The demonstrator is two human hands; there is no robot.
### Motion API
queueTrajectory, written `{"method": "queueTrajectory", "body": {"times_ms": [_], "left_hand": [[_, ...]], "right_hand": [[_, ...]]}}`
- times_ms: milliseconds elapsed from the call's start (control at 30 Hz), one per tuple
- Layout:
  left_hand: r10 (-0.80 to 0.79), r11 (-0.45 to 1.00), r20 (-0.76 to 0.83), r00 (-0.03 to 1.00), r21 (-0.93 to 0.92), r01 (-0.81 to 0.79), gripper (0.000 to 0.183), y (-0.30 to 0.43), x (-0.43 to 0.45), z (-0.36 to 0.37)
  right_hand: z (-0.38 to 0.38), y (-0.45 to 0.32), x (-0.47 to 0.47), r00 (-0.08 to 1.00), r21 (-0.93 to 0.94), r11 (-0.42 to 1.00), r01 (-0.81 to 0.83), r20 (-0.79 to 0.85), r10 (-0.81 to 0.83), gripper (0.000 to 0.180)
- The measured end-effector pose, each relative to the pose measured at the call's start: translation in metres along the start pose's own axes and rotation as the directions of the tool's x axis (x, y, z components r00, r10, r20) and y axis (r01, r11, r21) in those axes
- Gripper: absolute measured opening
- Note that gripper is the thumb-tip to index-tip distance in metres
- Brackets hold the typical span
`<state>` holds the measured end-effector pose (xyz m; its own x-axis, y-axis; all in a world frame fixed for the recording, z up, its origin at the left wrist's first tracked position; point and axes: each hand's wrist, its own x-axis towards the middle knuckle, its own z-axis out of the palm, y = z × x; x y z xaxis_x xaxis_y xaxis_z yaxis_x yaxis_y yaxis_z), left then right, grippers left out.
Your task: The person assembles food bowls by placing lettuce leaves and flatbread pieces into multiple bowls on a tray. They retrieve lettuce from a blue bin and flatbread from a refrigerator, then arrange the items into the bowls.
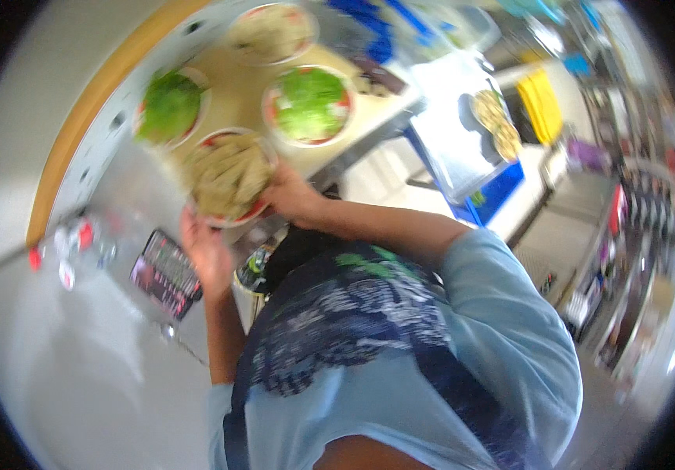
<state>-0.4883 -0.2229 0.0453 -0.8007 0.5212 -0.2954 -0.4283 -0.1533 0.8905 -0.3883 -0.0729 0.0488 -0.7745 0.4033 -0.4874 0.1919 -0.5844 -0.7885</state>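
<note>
Between my two hands is a round bowl (242, 221) with a red and white rim, heaped with pale brown strips of food (229, 173). My left hand (208, 255) supports its near left edge, fingers spread against the underside. On the opposite side, my right hand (290, 191) grips the rim. Just beyond it stands a similar bowl (347, 111) filled with shredded green leaves (311, 97). Green leaves (170, 108) also fill a bowl (203, 114) to the left. Farther back, another bowl (312, 29) contains pale brown food. Motion blurs the scene.
The bowls stand around a yellowish board (229, 76). On the metal counter (79, 364) lie a phone (167, 273), a spoon (168, 333) and small bottles (82, 238). To the right are a pale tray (440, 111), a blue crate (505, 191) and a yellow cloth (540, 106).
</note>
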Motion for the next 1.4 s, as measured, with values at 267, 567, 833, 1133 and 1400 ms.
{"method": "queueTrajectory", "body": {"times_ms": [267, 567, 833, 1133, 1400], "left_hand": [[0.052, 0.989, 0.367, 0.929, 0.107, -0.098, 0.042, 0.051, -0.026, 0.067], [-0.114, 0.963, 0.225, 0.968, 0.264, 0.053, 0.024, -0.009, -0.044, 0.134], [-0.182, 0.922, 0.232, 0.955, 0.377, 0.085, 0.023, -0.050, -0.057, 0.205], [-0.117, 0.837, 0.080, 0.990, 0.545, 0.055, 0.021, -0.071, -0.070, 0.191], [-0.086, 0.970, -0.233, 0.969, 0.205, 0.135, 0.015, -0.048, -0.038, 0.140]], "right_hand": [[-0.091, -0.081, -0.094, 0.970, 0.221, 0.964, 0.148, 0.158, -0.185, 0.070], [-0.345, -0.063, -0.204, 0.878, 0.341, 0.910, 0.236, -0.476, -0.050, 0.059], [-0.501, 0.045, -0.167, 0.712, 0.459, 0.818, 0.346, -0.696, 0.089, 0.051], [-0.544, 0.078, -0.119, 0.934, 0.578, 0.773, 0.261, -0.354, -0.051, 0.043], [-0.580, 0.096, -0.160, 0.902, 0.426, 0.872, -0.239, -0.236, 0.362, 0.028]]}}
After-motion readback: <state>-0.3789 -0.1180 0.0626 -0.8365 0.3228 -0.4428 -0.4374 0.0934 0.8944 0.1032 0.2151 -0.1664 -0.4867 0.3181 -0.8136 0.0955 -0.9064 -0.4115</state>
